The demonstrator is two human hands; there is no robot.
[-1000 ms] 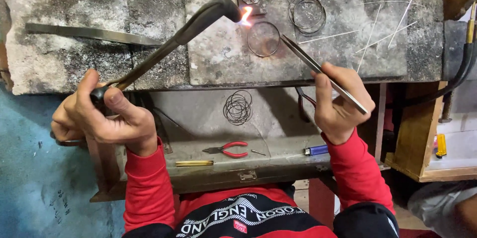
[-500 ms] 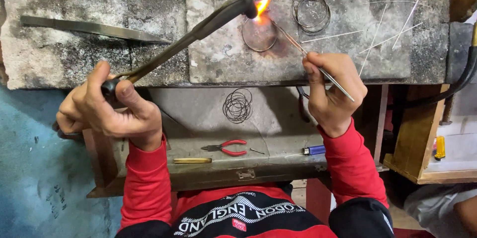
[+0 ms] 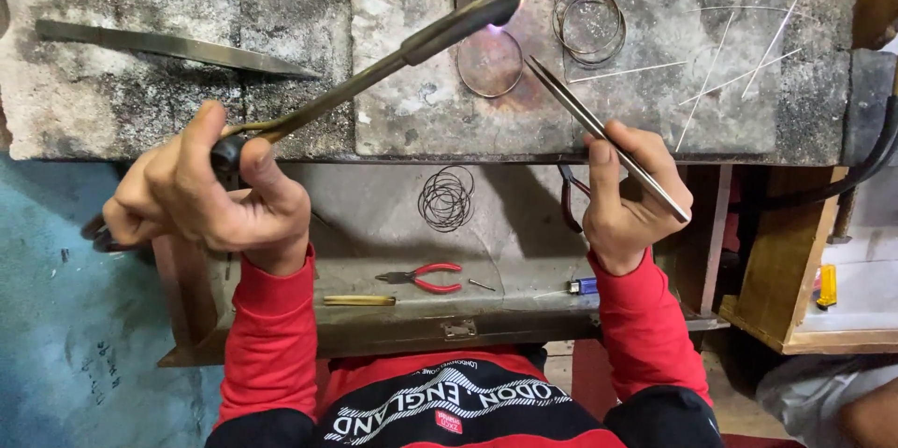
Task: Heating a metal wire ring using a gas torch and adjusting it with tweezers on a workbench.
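My left hand (image 3: 210, 195) grips the handle of a long gas torch (image 3: 402, 46). Its nozzle points at a thin wire ring (image 3: 489, 65) lying on the grey stone block (image 3: 655, 121), with a small bluish flame at the tip. My right hand (image 3: 631, 191) holds long metal tweezers (image 3: 599, 125). Their tip hovers just right of the ring and does not touch it. A stack of finished wire rings (image 3: 588, 25) lies further right on the block.
A flat metal blade (image 3: 168, 48) rests on the block's left part. Straight wire pieces (image 3: 739, 65) lie at the right. On the lower shelf are a coil of rings (image 3: 446, 197), red-handled pliers (image 3: 421, 277), a brass rod (image 3: 359, 300) and a black hose (image 3: 861, 167).
The torch flame has shrunk from bright orange to a faint blue. The tweezers have pulled back from the ring toward the right. Both hands sit slightly lower in the view.
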